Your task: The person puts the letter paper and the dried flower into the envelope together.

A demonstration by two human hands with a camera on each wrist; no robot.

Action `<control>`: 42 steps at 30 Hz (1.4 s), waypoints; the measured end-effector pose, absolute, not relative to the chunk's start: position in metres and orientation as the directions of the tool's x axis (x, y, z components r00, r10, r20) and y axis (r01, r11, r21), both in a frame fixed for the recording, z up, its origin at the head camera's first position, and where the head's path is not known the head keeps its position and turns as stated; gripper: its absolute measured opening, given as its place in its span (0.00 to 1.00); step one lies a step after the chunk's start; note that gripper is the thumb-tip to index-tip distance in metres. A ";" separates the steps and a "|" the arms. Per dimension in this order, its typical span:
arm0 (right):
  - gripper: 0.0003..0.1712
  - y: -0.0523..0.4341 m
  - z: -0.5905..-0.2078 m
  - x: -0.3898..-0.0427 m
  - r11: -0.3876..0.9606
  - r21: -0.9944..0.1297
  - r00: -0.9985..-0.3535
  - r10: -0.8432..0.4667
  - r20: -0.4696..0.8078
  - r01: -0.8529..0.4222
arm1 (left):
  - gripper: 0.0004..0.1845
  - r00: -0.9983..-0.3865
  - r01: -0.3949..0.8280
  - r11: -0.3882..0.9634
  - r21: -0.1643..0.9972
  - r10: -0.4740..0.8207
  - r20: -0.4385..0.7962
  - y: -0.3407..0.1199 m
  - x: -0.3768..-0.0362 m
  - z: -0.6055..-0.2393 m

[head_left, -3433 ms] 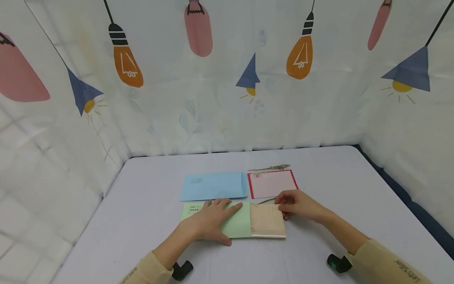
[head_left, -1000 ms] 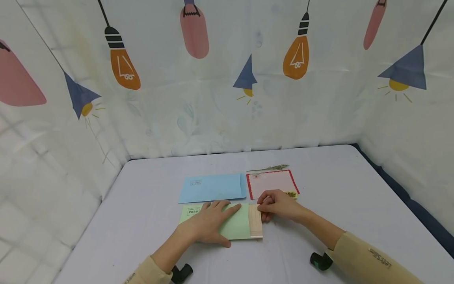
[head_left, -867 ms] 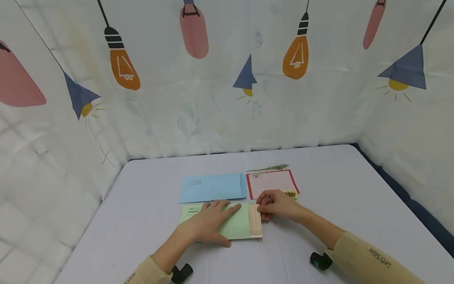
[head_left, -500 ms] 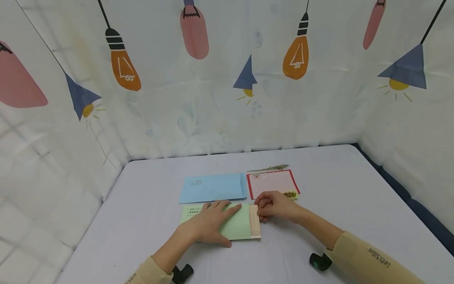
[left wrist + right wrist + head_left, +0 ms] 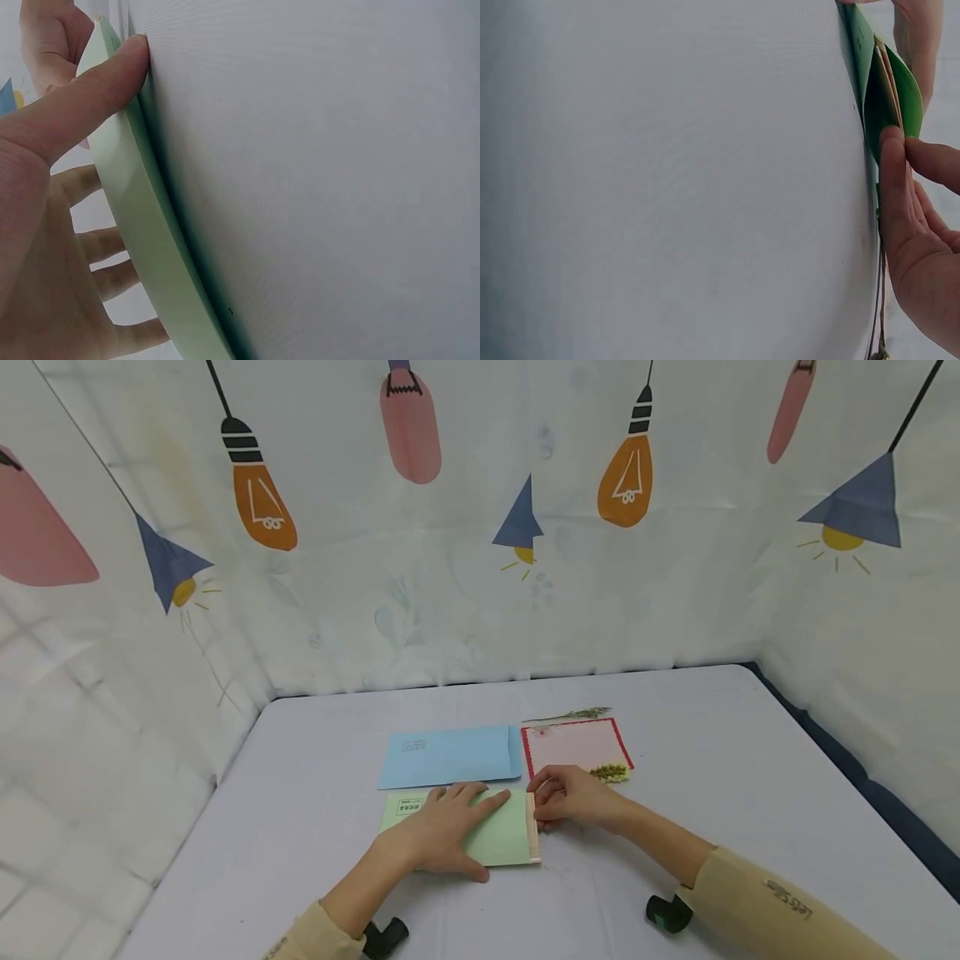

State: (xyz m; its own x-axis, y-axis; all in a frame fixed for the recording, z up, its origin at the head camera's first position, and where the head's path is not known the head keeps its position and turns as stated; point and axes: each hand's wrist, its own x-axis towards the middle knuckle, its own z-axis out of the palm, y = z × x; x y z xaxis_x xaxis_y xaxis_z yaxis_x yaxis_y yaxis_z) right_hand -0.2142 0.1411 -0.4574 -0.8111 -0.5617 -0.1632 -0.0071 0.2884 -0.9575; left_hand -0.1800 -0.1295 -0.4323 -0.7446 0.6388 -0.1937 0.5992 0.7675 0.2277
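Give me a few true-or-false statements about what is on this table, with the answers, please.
1. The left hand rests on the green envelope. True.

2. The red-bordered card lies right of the blue envelope in the head view. True.

3. The right hand holds the blue envelope. False: it pinches the beige paper.

4. The beige paper is completely out of the green envelope. False: only a narrow strip sticks out of its open end.

5. Both sprigs lie on the blue envelope. False: one sprig lies beyond the card, the other by its near right corner.
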 end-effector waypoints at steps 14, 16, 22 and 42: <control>0.18 0.133 -0.458 -0.212 0.259 -0.964 -0.822 -0.538 -0.188 0.052 | 0.56 -0.740 0.599 0.761 0.250 0.645 -0.189 -0.131 -0.179 -0.432; 0.19 0.133 -0.458 -0.212 0.257 -0.965 -0.822 -0.538 -0.188 0.053 | 0.56 -0.741 0.599 0.760 0.250 0.645 -0.187 -0.131 -0.179 -0.432; 0.18 0.132 -0.457 -0.211 0.241 -0.969 -0.819 -0.543 -0.186 0.060 | 0.55 -0.742 0.600 0.761 0.249 0.645 -0.182 -0.132 -0.180 -0.432; 0.13 0.138 -0.460 -0.207 0.243 -0.966 -0.772 -0.596 -0.219 0.086 | 0.56 -0.738 0.599 0.755 0.268 0.650 -0.181 -0.133 -0.180 -0.433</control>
State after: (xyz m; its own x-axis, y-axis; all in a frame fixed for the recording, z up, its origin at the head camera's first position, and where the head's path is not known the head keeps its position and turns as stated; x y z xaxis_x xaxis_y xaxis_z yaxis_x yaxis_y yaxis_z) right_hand -0.2074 0.1379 -0.4603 -0.7722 -0.5964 -0.2193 0.0864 0.2434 -0.9661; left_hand -0.1799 -0.1325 -0.4329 -0.7380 0.6501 -0.1811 0.5988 0.7546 0.2684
